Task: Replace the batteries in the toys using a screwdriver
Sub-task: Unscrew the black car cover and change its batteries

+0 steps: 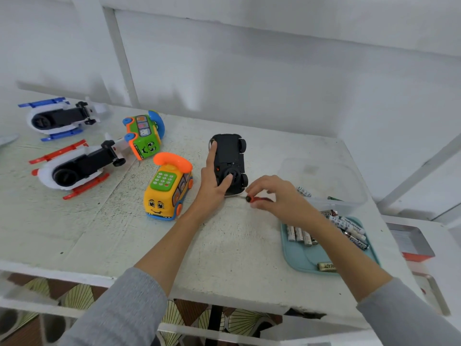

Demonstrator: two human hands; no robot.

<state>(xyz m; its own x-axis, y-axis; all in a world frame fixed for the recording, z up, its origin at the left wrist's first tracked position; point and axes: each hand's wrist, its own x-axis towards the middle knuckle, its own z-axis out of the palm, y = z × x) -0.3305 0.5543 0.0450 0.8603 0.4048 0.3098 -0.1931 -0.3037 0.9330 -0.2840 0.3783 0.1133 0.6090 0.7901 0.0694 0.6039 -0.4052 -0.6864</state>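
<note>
A black toy car (230,156) lies upside down in the middle of the white table (174,258). My left hand (214,181) holds it, index finger along its left side and thumb on its underside. Just right of the car, my right hand (274,193) pinches a small red-handled screwdriver (258,199) low over the table, its black end pointing left. Several batteries (300,236) lie on a light blue tray (301,258) at the right, partly hidden by my right forearm.
A yellow phone bus (168,189) and a green bus (146,134) sit left of the car. Two helicopters lie upside down at far left, one red (74,168), one blue (57,118). A clear plastic box (324,183) stands behind the tray.
</note>
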